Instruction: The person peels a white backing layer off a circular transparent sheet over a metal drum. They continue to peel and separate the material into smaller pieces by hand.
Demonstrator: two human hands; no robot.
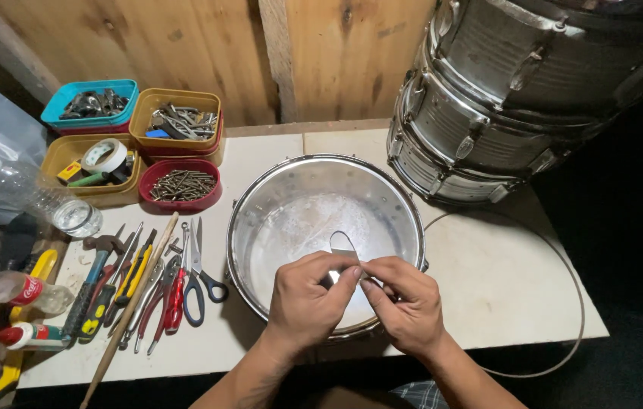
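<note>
Both my hands meet over the near rim of a shiny metal drum shell that lies open side up on the table. My left hand pinches a small flat metal key-like tool, whose rounded end sticks up above my fingers. My right hand closes its fingertips on the lower part of the same tool or a small piece next to it; my fingers hide that spot.
Stacked metal drums stand at the back right. A thin metal hoop lies around the table's right side. Pliers, scissors, screwdrivers and a drumstick lie at left. Trays of screws, tape and parts sit behind, with bottles at the far left.
</note>
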